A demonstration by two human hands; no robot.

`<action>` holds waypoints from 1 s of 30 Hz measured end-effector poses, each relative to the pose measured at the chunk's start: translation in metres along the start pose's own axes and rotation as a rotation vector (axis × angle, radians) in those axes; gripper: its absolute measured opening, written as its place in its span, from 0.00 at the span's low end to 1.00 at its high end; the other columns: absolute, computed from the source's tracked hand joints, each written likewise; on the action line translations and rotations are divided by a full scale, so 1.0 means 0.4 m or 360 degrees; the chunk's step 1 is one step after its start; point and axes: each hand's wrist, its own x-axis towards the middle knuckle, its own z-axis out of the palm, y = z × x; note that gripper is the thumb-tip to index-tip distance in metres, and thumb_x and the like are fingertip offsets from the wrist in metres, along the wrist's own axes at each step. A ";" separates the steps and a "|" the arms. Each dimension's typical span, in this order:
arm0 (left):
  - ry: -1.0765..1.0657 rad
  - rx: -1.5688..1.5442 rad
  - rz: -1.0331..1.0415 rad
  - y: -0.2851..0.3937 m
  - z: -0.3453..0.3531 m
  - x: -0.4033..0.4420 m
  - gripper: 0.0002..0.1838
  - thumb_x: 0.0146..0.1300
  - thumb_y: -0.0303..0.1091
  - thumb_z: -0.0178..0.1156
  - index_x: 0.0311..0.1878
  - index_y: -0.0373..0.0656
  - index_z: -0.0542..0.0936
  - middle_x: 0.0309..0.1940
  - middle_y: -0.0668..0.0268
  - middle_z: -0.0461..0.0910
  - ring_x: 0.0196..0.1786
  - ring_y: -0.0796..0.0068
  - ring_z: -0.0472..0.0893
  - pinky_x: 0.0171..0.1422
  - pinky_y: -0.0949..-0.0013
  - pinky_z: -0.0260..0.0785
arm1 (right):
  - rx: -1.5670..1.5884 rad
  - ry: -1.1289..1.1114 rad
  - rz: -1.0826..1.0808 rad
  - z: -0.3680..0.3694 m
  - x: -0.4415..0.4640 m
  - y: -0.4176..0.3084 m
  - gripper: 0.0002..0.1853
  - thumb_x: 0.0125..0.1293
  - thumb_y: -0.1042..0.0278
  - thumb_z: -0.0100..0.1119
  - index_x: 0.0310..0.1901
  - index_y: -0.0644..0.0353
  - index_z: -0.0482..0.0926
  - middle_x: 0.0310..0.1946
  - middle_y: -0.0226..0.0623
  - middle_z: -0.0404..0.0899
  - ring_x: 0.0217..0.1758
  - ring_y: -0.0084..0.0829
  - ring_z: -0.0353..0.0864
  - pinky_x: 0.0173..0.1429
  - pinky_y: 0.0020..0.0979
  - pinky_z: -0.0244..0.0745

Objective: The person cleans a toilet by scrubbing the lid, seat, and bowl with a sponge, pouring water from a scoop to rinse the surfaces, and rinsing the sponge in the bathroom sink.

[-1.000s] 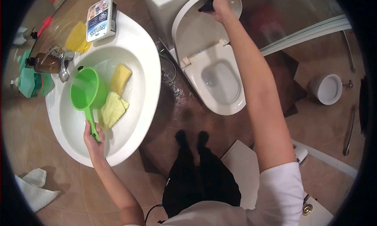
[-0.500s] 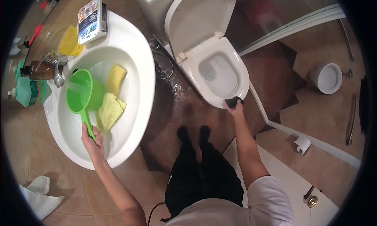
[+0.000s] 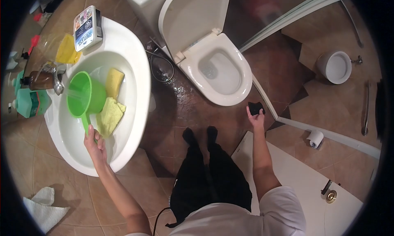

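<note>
My left hand (image 3: 95, 148) is closed round the handle of a green dipper (image 3: 97, 97) in the white sink (image 3: 141, 80). Water runs from the metal faucet (image 3: 58, 84) into the dipper. Beside it in the basin lie a yellow sponge (image 3: 115, 82) and a crumpled pale yellow cloth (image 3: 108, 118). My right hand (image 3: 257, 120) grips a small black pad (image 3: 256, 108); its exact kind is unclear. That hand is just off the front right of the toilet bowl (image 3: 230, 100), apart from the rim. The toilet's lid (image 3: 195, 14) stands raised, and water lies in the bowl.
A "SPOTLESS" tub (image 3: 87, 29), a yellow packet (image 3: 67, 51), a brown bottle (image 3: 39, 80) and a green bottle (image 3: 28, 102) stand round the sink. A hose (image 3: 162, 68) hangs beside the toilet. The brown floor (image 3: 180, 100) looks wet. A toilet roll (image 3: 315, 138) is at right.
My right hand has moved off the toilet rim to the right, with the black pad in it. My left hand still holds the dipper under the running water. The view has shifted slightly.
</note>
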 end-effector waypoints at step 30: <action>-0.0148 -0.0011 -0.0039 0.003 -0.018 0.008 0.07 0.62 0.34 0.59 0.35 0.43 0.71 0.18 0.74 0.66 0.11 0.89 0.57 0.11 0.84 0.47 | 0.0031 -0.0246 0.0188 0.118 -0.083 0.058 0.19 0.71 0.63 0.43 0.57 0.66 0.68 0.58 0.48 0.70 0.62 0.45 0.67 0.67 0.52 0.63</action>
